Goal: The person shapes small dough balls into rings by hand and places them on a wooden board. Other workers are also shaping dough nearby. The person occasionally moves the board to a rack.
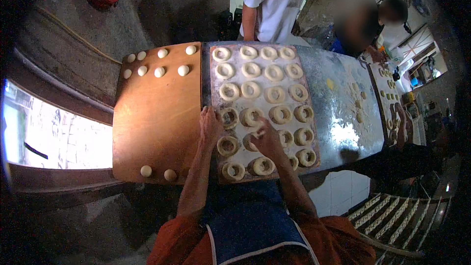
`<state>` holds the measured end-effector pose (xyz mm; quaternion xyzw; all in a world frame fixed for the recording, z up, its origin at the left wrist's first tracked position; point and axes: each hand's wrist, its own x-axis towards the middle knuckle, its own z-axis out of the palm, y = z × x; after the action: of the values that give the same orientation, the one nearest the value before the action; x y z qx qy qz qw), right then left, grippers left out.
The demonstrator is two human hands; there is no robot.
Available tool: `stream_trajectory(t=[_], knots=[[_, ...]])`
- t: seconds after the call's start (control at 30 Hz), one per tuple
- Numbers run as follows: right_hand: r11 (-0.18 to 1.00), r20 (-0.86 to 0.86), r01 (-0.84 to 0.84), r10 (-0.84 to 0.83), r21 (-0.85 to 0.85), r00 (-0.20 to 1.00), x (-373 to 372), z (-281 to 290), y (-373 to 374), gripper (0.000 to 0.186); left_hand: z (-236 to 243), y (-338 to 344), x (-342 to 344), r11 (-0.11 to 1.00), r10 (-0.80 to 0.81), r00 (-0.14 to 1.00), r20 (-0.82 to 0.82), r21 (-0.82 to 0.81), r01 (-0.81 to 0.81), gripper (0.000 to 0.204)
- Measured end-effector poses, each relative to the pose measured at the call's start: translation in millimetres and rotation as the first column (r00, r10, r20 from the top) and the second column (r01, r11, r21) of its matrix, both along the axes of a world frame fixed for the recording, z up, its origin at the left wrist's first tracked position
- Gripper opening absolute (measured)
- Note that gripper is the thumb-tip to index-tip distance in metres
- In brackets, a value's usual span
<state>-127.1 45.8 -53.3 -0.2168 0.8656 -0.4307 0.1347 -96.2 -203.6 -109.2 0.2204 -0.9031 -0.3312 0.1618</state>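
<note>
My left hand (210, 123) is at the left edge of a floured board (213, 83), beside a dough ring (228, 152); its fingers are bent, and what they hold, if anything, is unclear. My right hand (265, 136) reaches over the middle lower rows of rings, fingers curled at a ring (253, 148) that it partly hides; I cannot make out whether it grips it. Several pale rings lie in rows on this board. To the left, a plain wooden board (157, 110) carries several round dough balls (183, 70) along its far and near ends.
A dusted metal worktop (326, 103) extends right to another board of dough pieces, where another person's arm (402, 122) reaches in. A person in white (270, 5) stands across the table; others are at the upper right. A metal rack (392, 216) stands lower right.
</note>
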Motion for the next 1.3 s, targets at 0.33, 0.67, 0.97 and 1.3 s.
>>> stream_trajectory(t=[0.33, 0.67, 0.97, 1.3], knots=[[0.890, -0.184, 0.455, -0.450, -0.014, 0.874, 56.9, -22.4, 190.2, 0.045, -27.6, -16.3, 1.1, 0.990, -0.113, 0.978, -0.175, -0.104, 0.096, 0.027], [0.783, -0.431, 0.461, -0.276, 0.418, 0.859, 41.9, -55.0, 234.8, 0.029, 0.7, 16.7, 64.1, 0.987, -0.057, 0.992, -0.109, -0.157, 0.040, 0.036], [0.844, -0.591, 0.341, -0.035, 0.414, 0.806, 21.9, -89.1, 229.6, 0.054, -8.1, 85.7, 156.1, 0.966, 0.238, 0.946, 0.221, -0.156, -0.207, 0.044], [0.894, 0.441, 0.218, -0.026, -0.391, 0.897, -68.5, -138.7, 307.3, 0.064, 10.5, 87.0, 182.8, 0.837, 0.492, 0.870, -0.006, 0.280, -0.471, 0.042]])
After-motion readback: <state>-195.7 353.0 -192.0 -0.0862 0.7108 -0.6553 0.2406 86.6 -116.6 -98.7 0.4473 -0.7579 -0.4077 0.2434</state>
